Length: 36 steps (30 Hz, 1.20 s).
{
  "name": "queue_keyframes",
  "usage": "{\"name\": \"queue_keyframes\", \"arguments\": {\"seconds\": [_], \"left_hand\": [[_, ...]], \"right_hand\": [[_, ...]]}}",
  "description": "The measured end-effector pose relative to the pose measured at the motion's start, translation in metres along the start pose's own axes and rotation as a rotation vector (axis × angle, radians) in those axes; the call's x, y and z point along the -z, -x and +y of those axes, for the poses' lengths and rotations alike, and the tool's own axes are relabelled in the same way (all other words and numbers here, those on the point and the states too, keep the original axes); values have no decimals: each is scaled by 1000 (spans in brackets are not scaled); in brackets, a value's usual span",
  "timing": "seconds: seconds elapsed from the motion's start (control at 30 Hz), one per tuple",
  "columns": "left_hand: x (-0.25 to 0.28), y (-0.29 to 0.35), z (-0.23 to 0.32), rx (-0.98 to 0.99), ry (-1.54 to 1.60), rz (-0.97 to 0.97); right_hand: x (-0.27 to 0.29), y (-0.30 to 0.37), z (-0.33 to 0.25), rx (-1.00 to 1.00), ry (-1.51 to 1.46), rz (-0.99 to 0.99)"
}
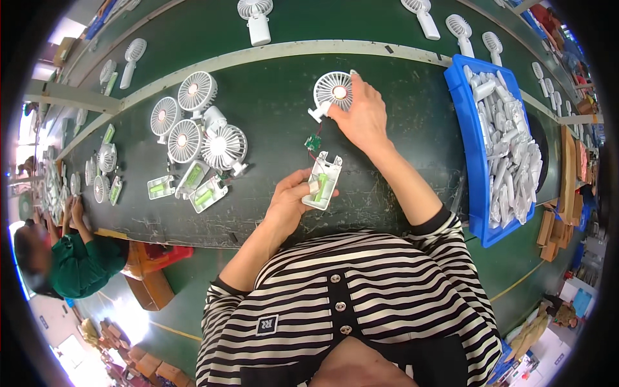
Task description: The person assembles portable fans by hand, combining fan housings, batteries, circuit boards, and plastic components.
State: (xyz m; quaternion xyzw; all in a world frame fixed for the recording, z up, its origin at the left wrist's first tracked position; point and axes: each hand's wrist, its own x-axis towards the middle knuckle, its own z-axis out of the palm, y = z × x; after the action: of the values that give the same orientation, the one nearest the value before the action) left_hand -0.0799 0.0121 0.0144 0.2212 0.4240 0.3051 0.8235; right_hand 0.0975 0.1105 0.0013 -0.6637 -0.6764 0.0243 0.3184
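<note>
My left hand (290, 198) grips a white handle shell (331, 169) whose inside faces up, with a green battery cell (322, 186) lying in it. In my right hand (365, 115) is a round white fan head (334, 90), held by its right rim. Thin wires and a small green circuit board (313, 142) hang between the fan head and the shell. Left of my hands, several white fan heads (185, 140) rest in a cluster on the dark green bench. Beside them are handle shells (207, 195) with green cells inside.
At the right, a blue bin (476, 187) holds many white plastic parts. Assembled handheld fans (258, 26) lie beyond the pale bench rail (284, 51). On the far left, a co-worker in a green top (87, 264) handles parts at the same bench.
</note>
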Motion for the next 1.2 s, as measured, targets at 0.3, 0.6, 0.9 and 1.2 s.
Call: {"name": "queue_keyframes", "arguments": {"seconds": [0.3,0.6,0.9,1.2], "left_hand": [[0,-3,2,75,-45,-142],[4,-15,3,74,412,-269],[-4,-16,7,-85,4,47],[-17,-9,14,-165,-156,-11]], "right_hand": [[1,-3,-4,-412,-806,-42],[72,9,-37,-640,-1493,-246],[53,21,-9,-451,-1274,-327],[40,3,2,-306,-1272,-590]]}}
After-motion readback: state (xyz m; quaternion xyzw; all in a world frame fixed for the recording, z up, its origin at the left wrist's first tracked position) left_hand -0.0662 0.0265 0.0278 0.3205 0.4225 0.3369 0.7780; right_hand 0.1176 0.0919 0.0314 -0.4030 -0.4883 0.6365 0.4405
